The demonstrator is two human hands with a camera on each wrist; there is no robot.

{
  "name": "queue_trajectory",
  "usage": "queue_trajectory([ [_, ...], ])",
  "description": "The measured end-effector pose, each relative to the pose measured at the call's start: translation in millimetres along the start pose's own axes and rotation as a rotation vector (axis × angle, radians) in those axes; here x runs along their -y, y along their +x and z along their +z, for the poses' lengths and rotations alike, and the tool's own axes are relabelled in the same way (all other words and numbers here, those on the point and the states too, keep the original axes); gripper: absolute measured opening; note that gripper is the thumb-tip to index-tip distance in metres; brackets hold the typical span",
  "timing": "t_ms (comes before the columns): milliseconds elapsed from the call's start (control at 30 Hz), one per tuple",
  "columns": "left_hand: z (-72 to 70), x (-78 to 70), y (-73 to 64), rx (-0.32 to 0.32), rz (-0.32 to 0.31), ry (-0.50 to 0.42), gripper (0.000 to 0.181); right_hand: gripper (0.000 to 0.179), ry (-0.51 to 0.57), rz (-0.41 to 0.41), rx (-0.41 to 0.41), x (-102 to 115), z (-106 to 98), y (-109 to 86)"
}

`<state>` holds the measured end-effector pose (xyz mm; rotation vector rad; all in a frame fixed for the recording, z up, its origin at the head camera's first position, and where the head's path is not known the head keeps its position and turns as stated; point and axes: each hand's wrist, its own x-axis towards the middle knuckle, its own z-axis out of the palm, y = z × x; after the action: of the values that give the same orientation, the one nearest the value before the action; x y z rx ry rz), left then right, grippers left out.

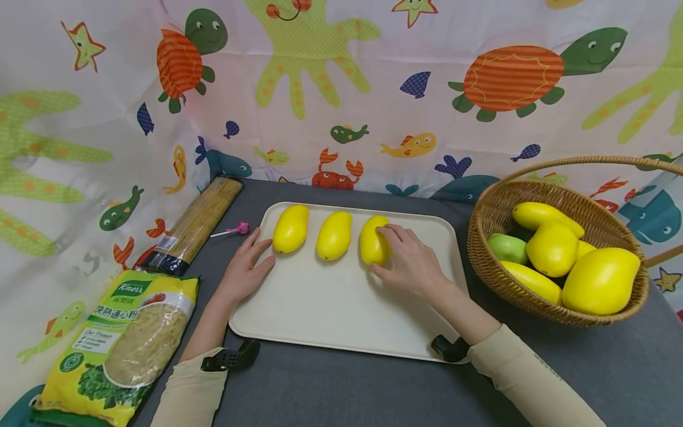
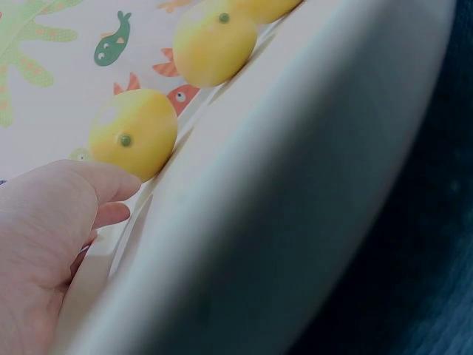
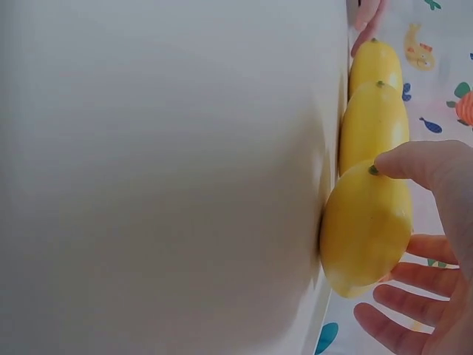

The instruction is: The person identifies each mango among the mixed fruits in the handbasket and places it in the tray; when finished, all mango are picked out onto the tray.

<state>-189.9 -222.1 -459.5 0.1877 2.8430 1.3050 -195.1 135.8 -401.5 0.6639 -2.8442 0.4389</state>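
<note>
Three yellow mangoes stand in a row along the far side of a cream tray (image 1: 341, 308): a left mango (image 1: 290, 229), a middle mango (image 1: 334, 236) and a right mango (image 1: 374, 242). My right hand (image 1: 408, 258) holds the right mango from its right side. In the right wrist view, the thumb (image 3: 414, 163) is at the stem end and the fingers are by the opposite side, partly hidden. At the tray's left edge, my left hand (image 1: 248, 267) is loosely spread, its thumb and fingertips beside the left mango (image 2: 133, 137) with nothing held.
A wicker basket (image 1: 482, 261) with several yellow fruits and a green one (image 1: 507, 248) stands on the right. On the left lie a yellow Knorr pasta bag (image 1: 120, 344), a pack of long noodles (image 1: 200, 222) and a pink lollipop (image 1: 242, 228). A printed curtain (image 1: 331, 89) hangs behind.
</note>
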Motion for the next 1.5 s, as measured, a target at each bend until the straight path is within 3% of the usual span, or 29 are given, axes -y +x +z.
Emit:
queue_trajectory([
  [433, 1.9, -3.8, 2.3, 0.001, -0.002, -0.002, 0.052, 0.073, 0.000, 0.024, 0.002, -2.0, -1.3, -3.0],
  [633, 1.6, -2.8, 2.3, 0.002, 0.000, 0.007, 0.052, 0.050, 0.101, 0.011, -0.086, -3.6, -10.4, -9.5],
  [767, 1.3, -2.0, 1.7, 0.003, -0.004, 0.009, 0.053, 0.021, 0.144, -0.031, -0.145, -5.0, -23.6, -13.9],
  [900, 0.7, -1.5, 0.6, -0.001, -0.005, 0.009, 0.053, 0.008, 0.124, -0.075, -0.156, -8.7, -39.1, -18.9],
  [1200, 0.3, 0.4, 0.7, -0.005, -0.010, 0.014, 0.053, 0.005, 0.072, -0.114, -0.165, -22.6, -71.4, -36.5],
  [1500, 0.8, -1.6, -0.3, 0.002, -0.014, 0.015, 0.053, 0.012, -0.085, -0.112, -0.172, -48.0, -117.0, -61.0],
])
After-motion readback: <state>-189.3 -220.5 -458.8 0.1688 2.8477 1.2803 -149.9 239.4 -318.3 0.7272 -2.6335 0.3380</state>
